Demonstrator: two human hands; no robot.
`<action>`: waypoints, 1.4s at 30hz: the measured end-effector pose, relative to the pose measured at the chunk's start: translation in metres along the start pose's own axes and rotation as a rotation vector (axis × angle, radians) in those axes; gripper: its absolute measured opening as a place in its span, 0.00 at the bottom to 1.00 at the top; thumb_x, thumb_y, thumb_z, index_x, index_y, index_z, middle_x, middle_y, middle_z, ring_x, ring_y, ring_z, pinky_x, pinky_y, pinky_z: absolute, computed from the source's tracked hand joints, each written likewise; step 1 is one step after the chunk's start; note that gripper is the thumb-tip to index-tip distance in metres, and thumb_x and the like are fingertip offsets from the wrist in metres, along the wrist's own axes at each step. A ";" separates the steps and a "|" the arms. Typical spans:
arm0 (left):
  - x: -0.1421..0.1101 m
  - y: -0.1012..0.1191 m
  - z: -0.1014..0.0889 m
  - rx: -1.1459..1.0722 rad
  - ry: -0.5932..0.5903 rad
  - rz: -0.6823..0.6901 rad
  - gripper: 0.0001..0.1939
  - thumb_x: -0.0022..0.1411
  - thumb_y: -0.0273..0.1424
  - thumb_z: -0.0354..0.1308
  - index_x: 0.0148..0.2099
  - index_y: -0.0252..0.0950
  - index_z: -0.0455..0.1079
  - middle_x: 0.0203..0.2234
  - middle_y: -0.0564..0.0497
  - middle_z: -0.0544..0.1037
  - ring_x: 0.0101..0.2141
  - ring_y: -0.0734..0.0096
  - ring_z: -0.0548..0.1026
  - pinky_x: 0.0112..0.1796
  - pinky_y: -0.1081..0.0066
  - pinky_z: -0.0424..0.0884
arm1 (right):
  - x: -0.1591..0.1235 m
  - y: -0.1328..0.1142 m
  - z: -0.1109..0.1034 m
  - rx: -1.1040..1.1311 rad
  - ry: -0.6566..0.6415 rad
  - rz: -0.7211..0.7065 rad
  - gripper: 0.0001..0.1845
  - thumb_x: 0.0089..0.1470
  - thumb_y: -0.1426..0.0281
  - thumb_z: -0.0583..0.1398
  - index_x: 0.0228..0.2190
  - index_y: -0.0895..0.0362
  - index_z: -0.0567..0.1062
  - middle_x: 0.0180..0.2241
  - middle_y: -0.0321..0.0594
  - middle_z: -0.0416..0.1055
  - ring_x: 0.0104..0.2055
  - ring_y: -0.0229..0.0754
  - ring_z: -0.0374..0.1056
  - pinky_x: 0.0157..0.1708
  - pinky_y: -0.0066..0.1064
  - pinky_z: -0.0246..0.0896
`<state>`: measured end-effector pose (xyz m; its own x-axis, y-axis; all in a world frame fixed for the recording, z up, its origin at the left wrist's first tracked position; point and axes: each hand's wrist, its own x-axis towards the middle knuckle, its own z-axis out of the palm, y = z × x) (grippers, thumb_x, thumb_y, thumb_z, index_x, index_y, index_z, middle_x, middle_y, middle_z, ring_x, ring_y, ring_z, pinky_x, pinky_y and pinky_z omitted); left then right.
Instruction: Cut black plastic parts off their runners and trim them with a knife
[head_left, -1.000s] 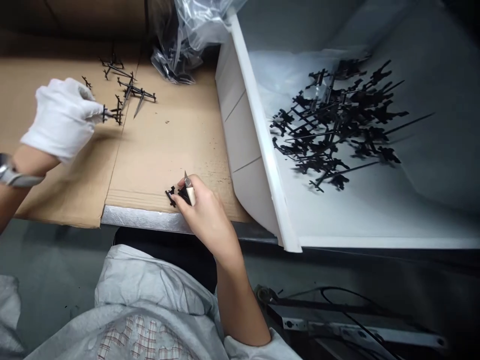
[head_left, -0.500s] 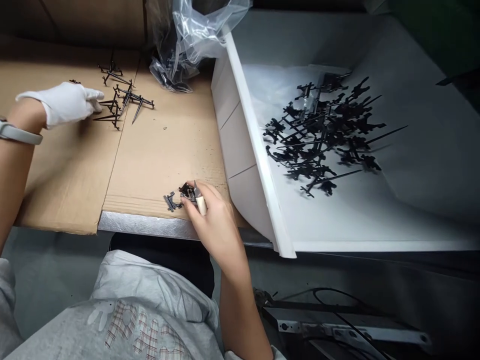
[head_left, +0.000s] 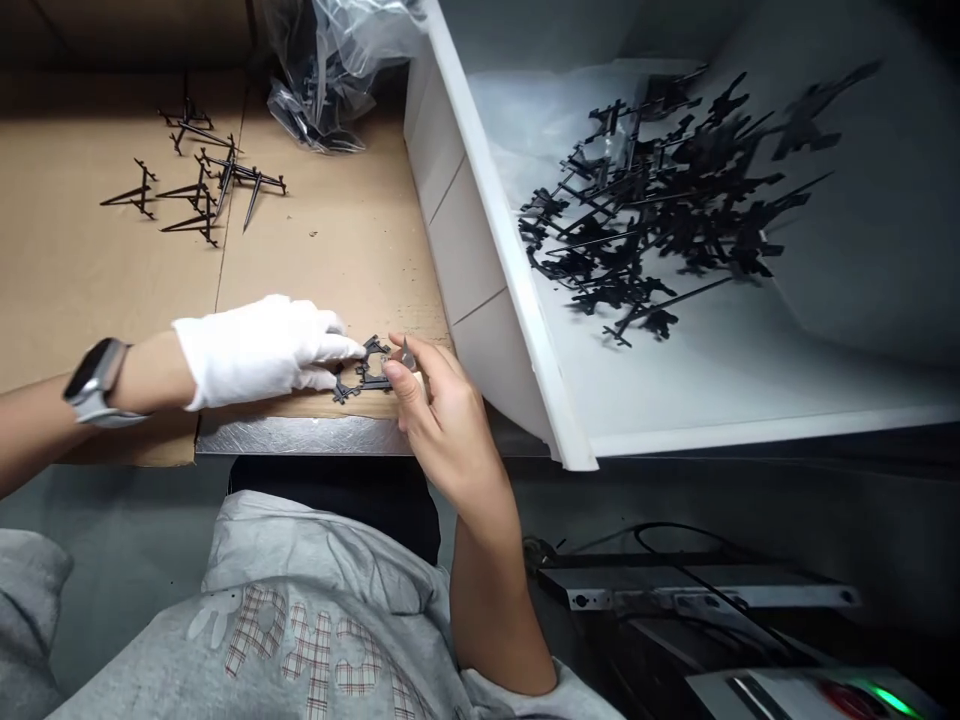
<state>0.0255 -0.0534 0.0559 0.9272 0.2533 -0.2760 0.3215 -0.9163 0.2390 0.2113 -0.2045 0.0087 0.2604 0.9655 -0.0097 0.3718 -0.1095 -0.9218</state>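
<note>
My left hand, in a white glove, lies on the cardboard near the front edge, its fingertips pressing on a small black plastic part. My bare right hand is closed around a small knife with a pale handle, its blade beside the same part. A watch sits on my left wrist. Several black spiked plastic pieces lie at the far left of the cardboard.
A large white bin to the right holds a heap of black plastic sprues. A crumpled clear plastic bag lies at the back. The metal table edge runs beneath my hands. Metal rails and cables lie lower right.
My left hand left the spiked pieces at the far left and came down to the small black part by my right hand. My right hand stayed with the knife.
</note>
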 end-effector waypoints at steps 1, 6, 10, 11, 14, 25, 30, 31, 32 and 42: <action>0.008 0.000 0.006 0.041 -0.006 0.037 0.14 0.75 0.32 0.61 0.59 0.43 0.81 0.46 0.46 0.84 0.39 0.64 0.80 0.40 0.69 0.71 | -0.001 0.000 0.000 0.008 -0.013 0.000 0.27 0.73 0.50 0.58 0.57 0.57 0.80 0.54 0.55 0.81 0.59 0.60 0.79 0.63 0.56 0.73; 0.023 0.001 0.006 0.122 -0.074 0.044 0.07 0.71 0.25 0.62 0.45 0.39 0.81 0.34 0.50 0.79 0.29 0.68 0.72 0.31 0.69 0.60 | -0.007 -0.001 -0.005 0.029 -0.022 -0.025 0.23 0.76 0.58 0.55 0.57 0.60 0.79 0.55 0.57 0.79 0.63 0.59 0.77 0.67 0.55 0.70; 0.020 0.012 -0.004 0.207 -0.075 0.013 0.14 0.72 0.21 0.57 0.51 0.40 0.80 0.34 0.49 0.79 0.29 0.65 0.72 0.31 0.67 0.55 | -0.010 -0.001 -0.009 -0.016 -0.017 -0.066 0.19 0.76 0.61 0.55 0.54 0.58 0.80 0.53 0.54 0.81 0.59 0.55 0.79 0.62 0.49 0.75; 0.021 0.014 -0.005 0.202 -0.087 0.015 0.15 0.72 0.21 0.56 0.51 0.40 0.81 0.35 0.49 0.80 0.30 0.65 0.73 0.31 0.67 0.56 | -0.011 -0.001 -0.009 -0.026 -0.031 -0.078 0.19 0.76 0.60 0.56 0.54 0.58 0.80 0.52 0.53 0.81 0.57 0.55 0.79 0.60 0.47 0.76; 0.023 0.016 -0.005 0.158 -0.120 0.022 0.14 0.72 0.20 0.55 0.46 0.40 0.81 0.36 0.49 0.81 0.30 0.66 0.74 0.32 0.68 0.57 | -0.013 -0.002 -0.004 -0.051 -0.095 -0.088 0.17 0.74 0.62 0.61 0.55 0.59 0.80 0.51 0.52 0.83 0.55 0.55 0.80 0.55 0.43 0.77; 0.018 0.002 -0.001 0.102 -0.170 -0.090 0.04 0.71 0.28 0.61 0.43 0.35 0.78 0.38 0.45 0.81 0.35 0.61 0.77 0.38 0.65 0.67 | -0.007 0.001 0.008 -0.282 0.045 -0.065 0.08 0.68 0.73 0.63 0.47 0.59 0.82 0.44 0.51 0.83 0.46 0.55 0.81 0.46 0.41 0.77; 0.014 0.007 -0.004 -0.154 -0.078 -0.180 0.10 0.71 0.24 0.57 0.34 0.36 0.70 0.29 0.52 0.75 0.28 0.70 0.69 0.35 0.68 0.62 | -0.015 -0.001 0.005 -0.007 -0.009 -0.004 0.26 0.76 0.56 0.55 0.65 0.57 0.69 0.41 0.43 0.79 0.42 0.49 0.79 0.45 0.43 0.78; 0.014 0.009 -0.007 -0.287 -0.059 -0.219 0.10 0.69 0.25 0.59 0.32 0.37 0.68 0.25 0.55 0.72 0.26 0.72 0.65 0.33 0.69 0.60 | -0.017 -0.001 0.005 0.047 0.000 -0.007 0.27 0.77 0.56 0.53 0.68 0.56 0.65 0.40 0.42 0.77 0.40 0.48 0.78 0.44 0.42 0.78; 0.013 0.011 -0.010 -0.459 -0.045 -0.253 0.10 0.67 0.28 0.61 0.32 0.37 0.67 0.23 0.57 0.70 0.24 0.74 0.62 0.31 0.70 0.59 | -0.020 -0.002 0.006 0.088 0.017 -0.023 0.27 0.78 0.57 0.52 0.69 0.55 0.63 0.39 0.40 0.76 0.38 0.46 0.77 0.42 0.41 0.78; 0.006 0.035 0.004 -1.540 -0.067 0.010 0.15 0.73 0.41 0.57 0.36 0.38 0.64 0.26 0.57 0.68 0.27 0.74 0.63 0.31 0.71 0.65 | -0.036 -0.022 -0.008 0.072 0.031 -0.401 0.27 0.74 0.74 0.60 0.68 0.42 0.68 0.58 0.42 0.82 0.45 0.44 0.83 0.46 0.37 0.84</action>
<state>0.0415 -0.0855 0.0587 0.9341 0.1964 -0.2983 0.2351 0.2904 0.9276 0.2009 -0.2385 0.0326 0.1344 0.9207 0.3664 0.3862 0.2919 -0.8750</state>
